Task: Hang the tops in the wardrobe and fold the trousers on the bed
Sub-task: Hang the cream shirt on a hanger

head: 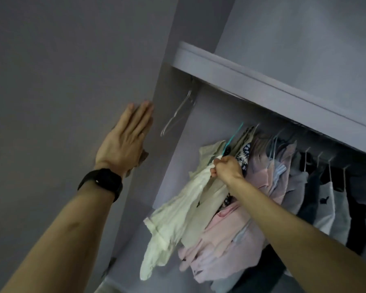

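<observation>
Two hands are raised toward the wardrobe. Well left of the empty clear hanger, the left hand is laid flat on the grey door panel, fingers straight and pressed together, with nothing held; a black watch is worn at the wrist. The clear hanger itself is seen hanging alone at the left end under the white shelf, close to the side wall. Right of it and lower, the cream top is found on a teal hanger, its body drooping down and leftward in loose folds. It is judged light, soft and limp, so it is best taken at the neck, where the hanger lends stiffness. That is where the right hand is closed, fingers curled and pinching the cloth just under the teal hook. Whether the hook is seated cannot be told, the rail being hidden by the shelf edge. Open room is seen between the clear hanger and the top. Further right, pink garments and then dark garments are packed closely, so little room is offered there.
</observation>
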`<action>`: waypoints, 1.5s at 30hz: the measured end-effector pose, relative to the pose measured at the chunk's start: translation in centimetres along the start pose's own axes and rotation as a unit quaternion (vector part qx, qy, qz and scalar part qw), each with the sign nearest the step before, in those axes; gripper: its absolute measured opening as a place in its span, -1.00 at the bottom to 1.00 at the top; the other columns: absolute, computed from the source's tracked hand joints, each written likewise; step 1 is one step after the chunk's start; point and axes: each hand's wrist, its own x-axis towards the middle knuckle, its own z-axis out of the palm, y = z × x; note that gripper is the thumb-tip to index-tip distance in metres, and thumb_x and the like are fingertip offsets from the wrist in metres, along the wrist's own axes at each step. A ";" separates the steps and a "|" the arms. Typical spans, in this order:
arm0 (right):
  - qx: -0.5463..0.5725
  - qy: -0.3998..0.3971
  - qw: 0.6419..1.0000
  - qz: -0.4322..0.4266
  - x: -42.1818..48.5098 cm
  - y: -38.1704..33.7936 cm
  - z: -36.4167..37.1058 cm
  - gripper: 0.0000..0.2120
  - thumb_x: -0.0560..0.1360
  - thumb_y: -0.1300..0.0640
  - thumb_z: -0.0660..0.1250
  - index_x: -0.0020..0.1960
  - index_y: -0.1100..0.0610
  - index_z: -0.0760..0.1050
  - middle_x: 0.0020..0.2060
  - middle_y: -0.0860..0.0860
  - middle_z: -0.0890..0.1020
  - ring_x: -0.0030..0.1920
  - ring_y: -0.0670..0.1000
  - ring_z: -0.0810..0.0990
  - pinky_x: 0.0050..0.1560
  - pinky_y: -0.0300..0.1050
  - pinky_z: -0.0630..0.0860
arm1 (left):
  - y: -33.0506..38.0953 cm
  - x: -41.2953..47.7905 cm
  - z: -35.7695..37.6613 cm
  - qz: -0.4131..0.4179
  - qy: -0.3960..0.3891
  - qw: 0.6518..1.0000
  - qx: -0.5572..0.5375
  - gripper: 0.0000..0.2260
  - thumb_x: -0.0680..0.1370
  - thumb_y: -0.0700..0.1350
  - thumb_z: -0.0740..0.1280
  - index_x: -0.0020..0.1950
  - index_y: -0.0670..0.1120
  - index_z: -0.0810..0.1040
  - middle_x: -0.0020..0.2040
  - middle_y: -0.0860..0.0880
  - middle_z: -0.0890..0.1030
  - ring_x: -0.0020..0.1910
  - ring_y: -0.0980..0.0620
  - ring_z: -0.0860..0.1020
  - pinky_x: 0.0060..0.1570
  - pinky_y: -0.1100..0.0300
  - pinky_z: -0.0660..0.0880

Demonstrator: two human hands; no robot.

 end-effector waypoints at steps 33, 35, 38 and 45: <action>-0.114 0.040 0.993 -0.004 6.0 0.8 -0.4 -0.46 0.56 0.07 0.32 0.50 0.16 0.31 0.31 0.17 0.56 0.25 0.25 0.55 0.27 0.04 0.51 | 0.3 -0.5 1.1 0.014 -0.007 0.999 0.051 -0.40 0.64 0.06 -0.13 0.66 -0.13 -0.07 0.54 -0.37 -0.40 0.53 -0.38 -0.39 0.34 -0.37 -0.55; -0.007 0.027 0.998 0.063 3.4 0.8 -0.7 -0.56 0.55 0.09 0.34 0.39 0.18 0.42 0.20 0.16 0.60 0.14 0.21 0.57 0.16 0.11 0.56 | 0.3 -0.5 -0.1 0.009 -0.054 0.998 0.022 -0.38 0.61 0.10 -0.13 0.66 -0.07 -0.06 0.53 -0.34 -0.44 0.52 -0.35 -0.43 0.32 -0.35 -0.58; 0.134 -0.015 0.981 0.139 -1.0 0.9 -2.1 -0.74 0.55 0.15 0.34 0.24 0.12 0.54 0.02 0.06 0.60 0.08 0.12 0.56 -0.07 0.04 0.56 | 0.6 -0.2 -2.1 -0.034 -0.130 0.988 -0.079 -0.40 0.62 0.15 -0.06 0.66 0.06 -0.02 0.57 -0.23 -0.42 0.54 -0.26 -0.44 0.30 -0.28 -0.63; 0.149 -0.064 0.987 -0.004 -13.3 0.9 -7.6 -0.73 0.59 0.19 0.33 -0.01 -0.18 0.65 0.17 -0.12 0.66 0.18 -0.09 0.59 0.33 0.04 0.51 | 3.3 -2.0 -9.3 -0.117 -0.294 0.840 -0.442 -0.36 0.61 0.12 0.19 0.64 0.21 -0.02 0.66 -0.05 -0.02 0.63 -0.09 -0.21 0.50 -0.33 -0.30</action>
